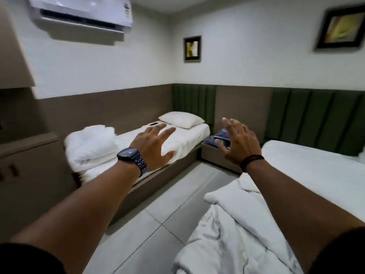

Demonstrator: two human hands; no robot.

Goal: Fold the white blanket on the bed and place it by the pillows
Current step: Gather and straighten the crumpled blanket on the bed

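A crumpled white blanket (233, 234) lies heaped on the near end of the bed (308, 167) at the right, under my right forearm. My left hand (154, 145), with a dark watch on the wrist, is stretched forward in the air with fingers spread and holds nothing. My right hand (237, 139), a dark bracelet at its wrist, is also raised and open, well above the blanket. A second bed (177, 143) at the far left carries a folded white blanket (90, 145) and a white pillow (181, 119). The right bed's pillows are out of view.
A low bedside table (215, 153) with a blue patterned item (221, 135) stands between the beds. Pale floor tiles (158, 206) run between them. Green padded headboards (316, 119) line the back wall. A cabinet (25, 165) stands at the left, an air conditioner (83, 12) above it.
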